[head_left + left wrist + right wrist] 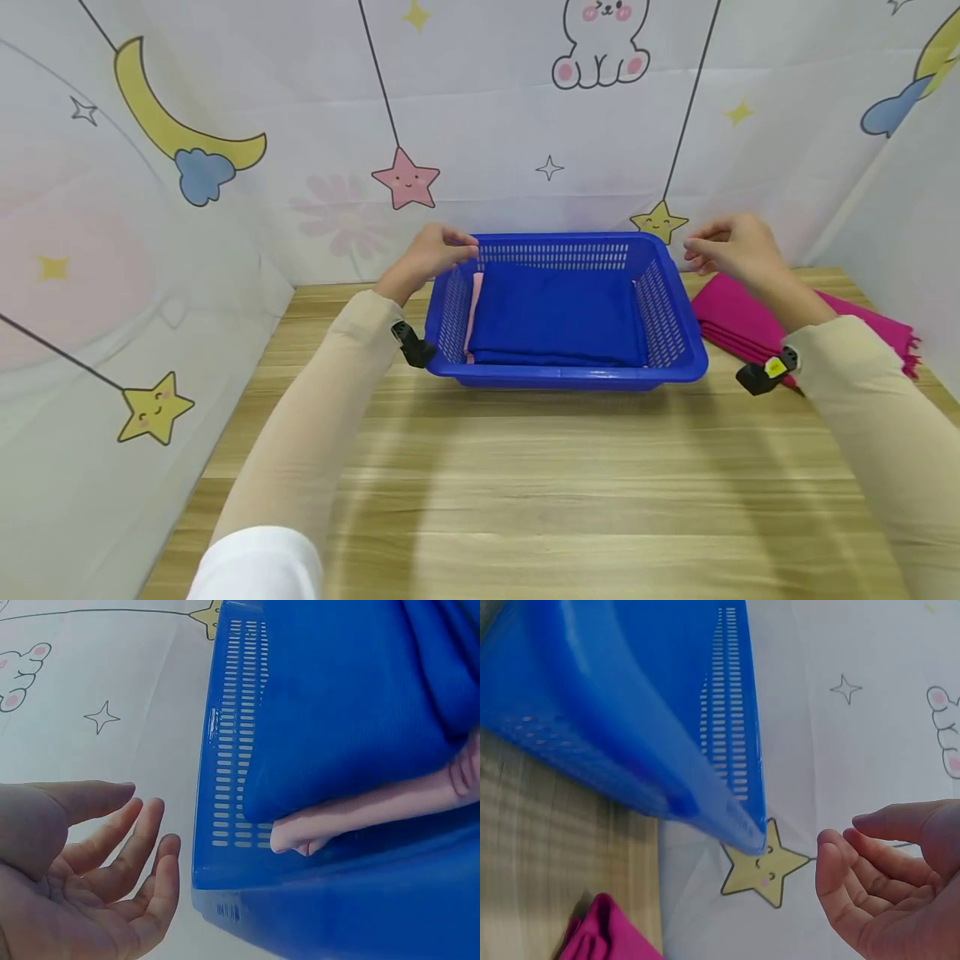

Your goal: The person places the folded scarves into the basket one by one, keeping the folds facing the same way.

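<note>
A blue plastic basket [570, 377] with slotted walls stands at the back of the table. Inside lies a folded blue cloth [558, 312], and a pink cloth [375, 806] shows from under it along the left side. My left hand [435, 250] hovers by the basket's back left corner; in the left wrist view its fingers are loosely bent, apart from the rim, with nothing in them. Beyond the back right corner, my right hand [738, 246] hangs in the air, fingers loosely bent and holding nothing, as the right wrist view shows.
To the right of the basket lies a folded magenta cloth [738, 321] with a fringed end, partly behind the right forearm. The wooden table [570, 483] meets a printed fabric backdrop [480, 108] at the back, and more fabric hangs along both sides.
</note>
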